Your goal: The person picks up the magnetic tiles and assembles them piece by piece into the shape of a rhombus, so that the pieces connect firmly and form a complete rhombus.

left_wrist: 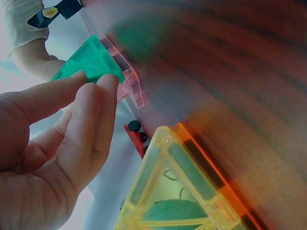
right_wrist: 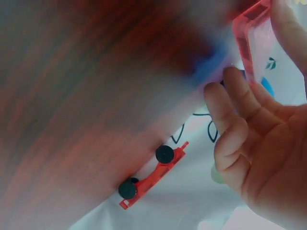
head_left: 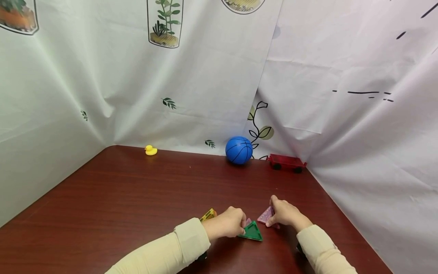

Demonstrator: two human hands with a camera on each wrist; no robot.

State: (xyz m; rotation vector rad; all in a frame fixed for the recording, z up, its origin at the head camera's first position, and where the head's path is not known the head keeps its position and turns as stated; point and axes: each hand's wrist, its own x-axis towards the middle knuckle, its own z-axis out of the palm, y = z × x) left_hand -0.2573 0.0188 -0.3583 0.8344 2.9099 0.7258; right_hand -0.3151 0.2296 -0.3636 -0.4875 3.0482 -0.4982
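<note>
In the head view my left hand (head_left: pixel 230 222) pinches a green triangular magnetic tile (head_left: pixel 252 232) low over the brown table. The left wrist view shows thumb and fingertips at the edge of the green tile (left_wrist: pixel 91 60), with pink tile edges (left_wrist: pixel 127 72) right behind it. My right hand (head_left: pixel 286 213) holds a pink triangular magnetic tile (head_left: pixel 265 215) a short way to the right. Its thumb lies along the pink tile (right_wrist: pixel 244 43) in the right wrist view. Beside the left wrist stands a yellow triangular tile (head_left: pixel 208 215), joined to an orange tile (left_wrist: pixel 201 158).
A blue ball (head_left: pixel 239 150) sits at the table's back edge, with a red wagon (head_left: pixel 286 163) on black wheels to its right. Far left at the back is a yellow toy duck (head_left: pixel 151 150). White printed cloth (head_left: pixel 191 83) hangs behind and along both sides of the table.
</note>
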